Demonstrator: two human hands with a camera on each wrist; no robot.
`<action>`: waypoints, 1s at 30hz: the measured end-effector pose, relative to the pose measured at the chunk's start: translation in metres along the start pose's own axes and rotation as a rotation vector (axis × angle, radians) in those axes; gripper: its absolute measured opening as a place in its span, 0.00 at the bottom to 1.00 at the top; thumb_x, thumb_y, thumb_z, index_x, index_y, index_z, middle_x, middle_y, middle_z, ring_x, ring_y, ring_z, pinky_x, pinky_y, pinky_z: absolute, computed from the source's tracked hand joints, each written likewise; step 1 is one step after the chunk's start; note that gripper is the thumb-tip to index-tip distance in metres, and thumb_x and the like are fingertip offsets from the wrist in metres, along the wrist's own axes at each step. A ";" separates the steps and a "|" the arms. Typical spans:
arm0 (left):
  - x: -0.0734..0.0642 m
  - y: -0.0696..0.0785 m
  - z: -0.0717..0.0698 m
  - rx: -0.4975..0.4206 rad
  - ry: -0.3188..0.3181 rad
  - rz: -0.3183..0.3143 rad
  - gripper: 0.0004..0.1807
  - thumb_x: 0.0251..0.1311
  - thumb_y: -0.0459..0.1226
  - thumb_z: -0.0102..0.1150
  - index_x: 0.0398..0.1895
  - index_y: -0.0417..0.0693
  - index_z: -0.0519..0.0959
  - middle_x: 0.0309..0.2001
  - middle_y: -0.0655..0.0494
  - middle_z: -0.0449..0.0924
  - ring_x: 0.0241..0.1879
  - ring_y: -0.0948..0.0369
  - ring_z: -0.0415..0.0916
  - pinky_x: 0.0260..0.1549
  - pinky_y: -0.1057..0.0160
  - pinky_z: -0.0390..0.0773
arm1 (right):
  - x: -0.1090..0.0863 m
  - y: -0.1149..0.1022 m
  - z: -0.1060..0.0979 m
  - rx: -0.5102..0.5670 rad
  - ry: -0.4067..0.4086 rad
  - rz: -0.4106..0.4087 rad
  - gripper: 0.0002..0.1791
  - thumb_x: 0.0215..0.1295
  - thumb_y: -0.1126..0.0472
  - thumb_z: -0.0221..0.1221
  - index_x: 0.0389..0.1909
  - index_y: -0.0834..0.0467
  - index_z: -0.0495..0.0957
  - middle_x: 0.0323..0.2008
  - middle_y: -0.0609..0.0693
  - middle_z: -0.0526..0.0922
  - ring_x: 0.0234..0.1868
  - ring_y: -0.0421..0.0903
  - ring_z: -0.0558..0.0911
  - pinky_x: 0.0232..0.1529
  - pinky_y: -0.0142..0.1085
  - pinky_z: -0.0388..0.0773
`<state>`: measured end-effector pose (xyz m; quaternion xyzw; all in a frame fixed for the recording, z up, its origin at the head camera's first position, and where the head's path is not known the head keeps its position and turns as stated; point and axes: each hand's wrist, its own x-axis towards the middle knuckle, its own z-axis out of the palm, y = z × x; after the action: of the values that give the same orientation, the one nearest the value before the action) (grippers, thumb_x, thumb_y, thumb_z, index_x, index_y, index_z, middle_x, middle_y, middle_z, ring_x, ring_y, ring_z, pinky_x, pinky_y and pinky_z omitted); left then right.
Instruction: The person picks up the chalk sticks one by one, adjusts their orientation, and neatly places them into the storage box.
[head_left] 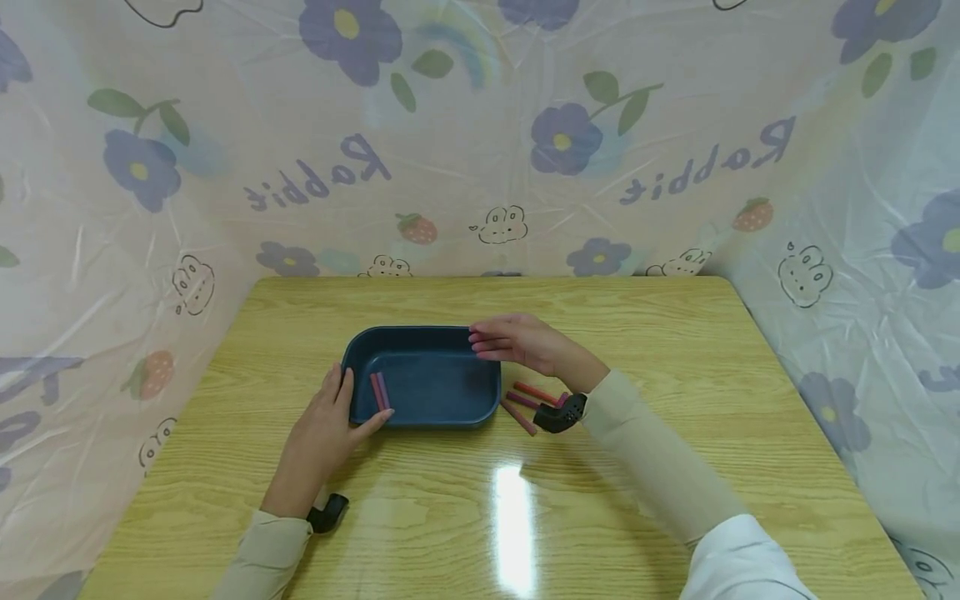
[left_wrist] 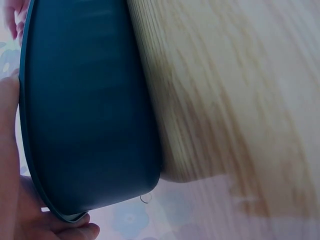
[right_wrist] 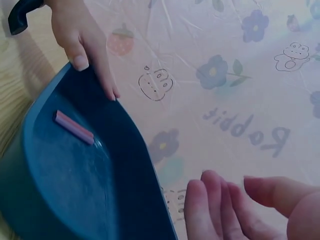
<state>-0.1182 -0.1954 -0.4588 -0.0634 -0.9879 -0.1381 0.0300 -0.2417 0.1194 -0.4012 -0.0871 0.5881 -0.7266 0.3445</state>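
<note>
A dark blue rectangular tub (head_left: pixel 435 387) rests on the table. My left hand (head_left: pixel 318 429) holds its left end, thumb at the front rim and fingers along the left side. Inside, near that thumb, a red stick (head_left: pixel 377 392) and a purple stick (head_left: pixel 384 392) lie side by side. My right hand (head_left: pixel 525 343) is over the tub's right end, its fingers loosely bent and nothing between them in the right wrist view. Below that hand, several loose sticks (head_left: pixel 536 392) in reds and purples lie beside the tub, partly hidden by the wrist camera.
The wood-grain table (head_left: pixel 420 517) has a bright light reflection near its front. Behind it and at both sides hangs a curtain (head_left: pixel 465 150) printed with flowers and rabbits. A black wrist camera (head_left: pixel 559 414) sits low by the loose sticks.
</note>
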 end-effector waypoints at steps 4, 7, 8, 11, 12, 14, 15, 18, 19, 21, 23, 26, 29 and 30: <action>0.000 0.000 0.000 -0.001 0.011 0.007 0.56 0.53 0.69 0.46 0.71 0.35 0.48 0.71 0.36 0.39 0.67 0.39 0.48 0.59 0.41 0.58 | -0.009 0.001 -0.010 -0.016 0.024 -0.004 0.25 0.69 0.62 0.52 0.60 0.74 0.64 0.57 0.70 0.69 0.48 0.51 0.80 0.52 0.41 0.74; -0.001 0.000 0.000 -0.004 0.016 0.013 0.56 0.53 0.68 0.47 0.71 0.34 0.49 0.71 0.35 0.39 0.67 0.39 0.48 0.59 0.41 0.59 | -0.015 0.003 -0.017 -0.032 0.037 -0.005 0.25 0.69 0.62 0.52 0.60 0.75 0.64 0.55 0.69 0.71 0.50 0.54 0.79 0.52 0.42 0.74; -0.001 0.000 -0.001 -0.004 0.015 0.013 0.56 0.53 0.68 0.46 0.71 0.34 0.49 0.71 0.35 0.39 0.67 0.39 0.47 0.59 0.41 0.58 | -0.017 0.003 -0.019 -0.036 0.040 -0.004 0.24 0.69 0.62 0.51 0.59 0.75 0.64 0.54 0.69 0.72 0.50 0.53 0.79 0.52 0.42 0.74; -0.001 0.001 -0.002 -0.004 0.014 0.018 0.56 0.54 0.68 0.47 0.71 0.34 0.49 0.71 0.35 0.39 0.67 0.39 0.47 0.59 0.41 0.58 | -0.022 0.006 -0.026 -0.047 0.044 -0.001 0.24 0.70 0.63 0.50 0.60 0.76 0.63 0.53 0.68 0.73 0.47 0.50 0.80 0.52 0.42 0.74; -0.001 0.001 -0.002 -0.003 0.014 0.020 0.55 0.54 0.68 0.47 0.71 0.34 0.49 0.71 0.35 0.39 0.67 0.39 0.47 0.59 0.41 0.58 | -0.024 0.007 -0.029 -0.057 0.050 0.003 0.24 0.70 0.63 0.50 0.60 0.76 0.63 0.53 0.67 0.73 0.46 0.48 0.80 0.52 0.42 0.74; -0.001 0.001 -0.002 -0.005 0.016 0.022 0.55 0.54 0.67 0.49 0.71 0.34 0.49 0.71 0.35 0.39 0.67 0.39 0.47 0.59 0.41 0.58 | -0.027 0.009 -0.034 -0.067 0.061 0.009 0.25 0.70 0.63 0.50 0.61 0.76 0.62 0.53 0.67 0.73 0.48 0.51 0.80 0.52 0.41 0.74; -0.001 0.001 -0.002 -0.005 0.018 0.024 0.55 0.54 0.66 0.49 0.71 0.34 0.49 0.71 0.35 0.39 0.67 0.39 0.47 0.59 0.41 0.58 | -0.028 0.010 -0.037 -0.078 0.066 0.008 0.25 0.70 0.63 0.50 0.60 0.76 0.62 0.53 0.66 0.73 0.50 0.52 0.79 0.52 0.41 0.74; -0.002 0.001 -0.001 -0.006 0.018 0.023 0.55 0.54 0.66 0.50 0.71 0.34 0.49 0.71 0.35 0.39 0.67 0.39 0.47 0.59 0.41 0.58 | -0.033 0.014 -0.045 -0.110 0.078 0.010 0.23 0.70 0.63 0.50 0.59 0.75 0.65 0.51 0.64 0.76 0.51 0.54 0.78 0.51 0.41 0.74; -0.002 0.001 -0.001 -0.007 0.016 0.022 0.55 0.54 0.66 0.50 0.71 0.34 0.49 0.71 0.35 0.39 0.67 0.39 0.47 0.59 0.41 0.58 | -0.034 0.016 -0.047 -0.117 0.083 0.011 0.22 0.69 0.63 0.51 0.58 0.74 0.66 0.50 0.62 0.77 0.51 0.54 0.77 0.51 0.42 0.75; -0.002 0.000 -0.001 -0.012 0.012 0.019 0.55 0.54 0.66 0.49 0.71 0.34 0.49 0.71 0.35 0.40 0.67 0.39 0.47 0.59 0.40 0.58 | -0.038 0.018 -0.052 -0.140 0.090 0.011 0.22 0.70 0.63 0.51 0.57 0.74 0.67 0.48 0.61 0.78 0.50 0.52 0.78 0.51 0.42 0.75; -0.002 0.000 -0.001 -0.013 0.009 0.015 0.55 0.54 0.66 0.49 0.71 0.34 0.48 0.71 0.35 0.40 0.67 0.39 0.47 0.59 0.40 0.58 | -0.040 0.021 -0.057 -0.170 0.093 0.017 0.23 0.70 0.62 0.50 0.58 0.75 0.65 0.49 0.63 0.77 0.51 0.54 0.78 0.51 0.42 0.75; -0.002 0.001 -0.001 -0.013 0.008 0.013 0.55 0.54 0.66 0.49 0.71 0.34 0.48 0.71 0.35 0.41 0.67 0.39 0.47 0.59 0.40 0.58 | -0.043 0.026 -0.063 -0.211 0.095 0.039 0.24 0.71 0.62 0.49 0.60 0.75 0.63 0.54 0.69 0.72 0.54 0.59 0.75 0.51 0.42 0.74; -0.002 0.001 -0.001 -0.007 0.008 0.011 0.55 0.54 0.66 0.49 0.71 0.34 0.48 0.71 0.35 0.41 0.67 0.39 0.47 0.59 0.40 0.58 | -0.045 0.031 -0.069 -0.268 0.081 0.065 0.24 0.71 0.62 0.49 0.60 0.75 0.63 0.56 0.72 0.68 0.56 0.63 0.71 0.53 0.46 0.72; -0.002 0.001 -0.001 -0.007 0.008 0.011 0.55 0.54 0.66 0.49 0.71 0.35 0.48 0.71 0.35 0.41 0.67 0.39 0.47 0.59 0.40 0.58 | -0.045 0.032 -0.070 -0.281 0.076 0.074 0.24 0.71 0.63 0.49 0.60 0.75 0.63 0.56 0.72 0.69 0.56 0.64 0.71 0.54 0.47 0.71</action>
<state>-0.1162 -0.1949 -0.4576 -0.0681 -0.9870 -0.1414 0.0344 -0.2320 0.2000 -0.4386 -0.0852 0.6996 -0.6266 0.3327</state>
